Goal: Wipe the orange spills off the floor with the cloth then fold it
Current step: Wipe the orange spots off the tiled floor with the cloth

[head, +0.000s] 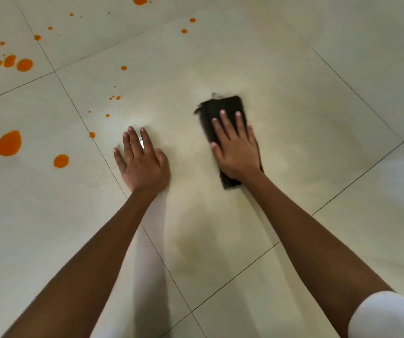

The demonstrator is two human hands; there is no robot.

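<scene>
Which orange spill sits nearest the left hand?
The small orange drop on the grout line, just beside the little finger of the left hand; every other spill lies farther off.

We work from a single view: the wide-angle camera worn on the head; it faces forward and steeply down onto the tiled floor [293, 57], close above it; both forearms [86, 264] enter at the lower edge and run up to mid-frame; the left hand [142, 164] sits left of centre, the right hand [236, 152] just right of centre; floor fills the frame.
</scene>
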